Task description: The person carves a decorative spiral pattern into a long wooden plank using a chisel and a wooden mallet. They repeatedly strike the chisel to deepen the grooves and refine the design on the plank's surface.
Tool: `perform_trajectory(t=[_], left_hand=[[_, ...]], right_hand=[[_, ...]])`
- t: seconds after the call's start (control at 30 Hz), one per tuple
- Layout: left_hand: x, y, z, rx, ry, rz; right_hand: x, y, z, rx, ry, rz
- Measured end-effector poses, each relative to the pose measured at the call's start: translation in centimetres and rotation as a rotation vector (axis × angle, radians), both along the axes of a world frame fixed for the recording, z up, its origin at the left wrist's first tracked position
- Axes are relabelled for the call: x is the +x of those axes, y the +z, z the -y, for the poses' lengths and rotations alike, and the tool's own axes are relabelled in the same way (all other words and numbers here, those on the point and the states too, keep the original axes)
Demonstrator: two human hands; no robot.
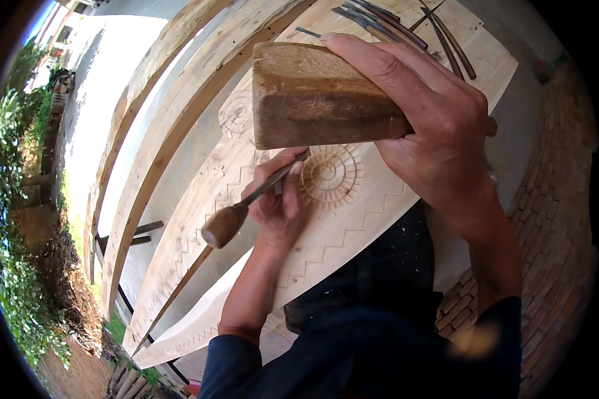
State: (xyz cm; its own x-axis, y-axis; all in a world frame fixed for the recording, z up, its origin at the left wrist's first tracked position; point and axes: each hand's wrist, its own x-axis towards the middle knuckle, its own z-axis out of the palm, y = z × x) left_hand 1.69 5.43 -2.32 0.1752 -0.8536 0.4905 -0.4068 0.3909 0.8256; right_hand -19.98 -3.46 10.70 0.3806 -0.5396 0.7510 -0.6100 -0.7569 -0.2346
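Observation:
My left hand (278, 203) is closed round the metal shank of a wood chisel (225, 225), low over the pale wooden board (319, 256). The chisel's wooden handle end tilts up toward the lower left; its cutting tip is hidden behind my fingers and the mallet. In my right hand (439, 113) is a blocky wooden mallet (323, 96), held up above the board, with my fingers wrapped over its head. Beside my left hand a round spiral rosette (329, 171) is carved in the board. Zigzag lines run along the board's edges, and a second round carving (236, 114) shows farther off.
Several chisels (386, 23) lie loose at the board's far end. Long curved wooden beams (173, 133) stretch along the left on supports. Brick paving (546, 219) is on the right. Green shrubs (20, 219) grow at the far left.

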Motion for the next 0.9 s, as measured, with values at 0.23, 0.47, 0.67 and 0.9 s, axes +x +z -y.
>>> perform_trajectory(t=[0.23,0.47,0.67,0.9], left_hand=[[0.8,-1.5,0.6,0.226,-0.009,-0.368],[0.2,-1.8,0.6,0.242,-0.016,-0.23],[0.3,-2.3,0.5,0.211,-0.027,-0.108],[0.3,-1.9,0.6,0.224,-0.022,-0.1]], right_hand=[[-2.1,-1.9,-1.0,0.161,-0.056,-0.042],[-2.0,-2.2,-1.3,0.206,-0.064,-0.066],[-1.4,-2.1,-1.4,0.202,-0.039,-0.053],[-1.3,-2.1,-1.5,0.217,-0.027,-0.052]])
